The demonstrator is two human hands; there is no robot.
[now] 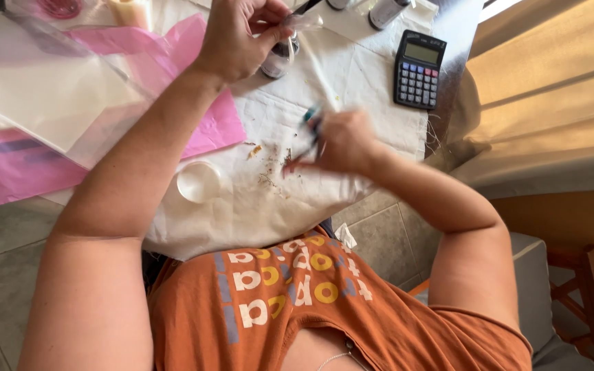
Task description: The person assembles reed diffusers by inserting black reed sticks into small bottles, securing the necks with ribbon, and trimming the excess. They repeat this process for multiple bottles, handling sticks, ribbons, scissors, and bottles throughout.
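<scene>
Raised over the far part of the table, the left hand point(236, 38) was curled, its fingertips pinched on a small clear plastic bag point(302, 23), which was kept directly above a small dark-lidded jar point(278, 58), seemingly so that anything dropped would be caught there. Nearer the body, the right hand point(342, 143) was closed around a thin tool with a teal end point(313, 118) (blurred by motion, so its kind could not be told), its tip angled down towards a scatter of dried brown crumbs point(269, 168) on the white cloth point(352, 75) spread over the table. A round white lid point(198, 181) was laid just beside the crumbs, within easy reach. Pink paper sheets point(194, 51) and a clear plastic sleeve point(49, 96) were pushed aside to the left hand's side, while a black pocket calculator point(418, 69) was set well apart, beyond the right hand.
</scene>
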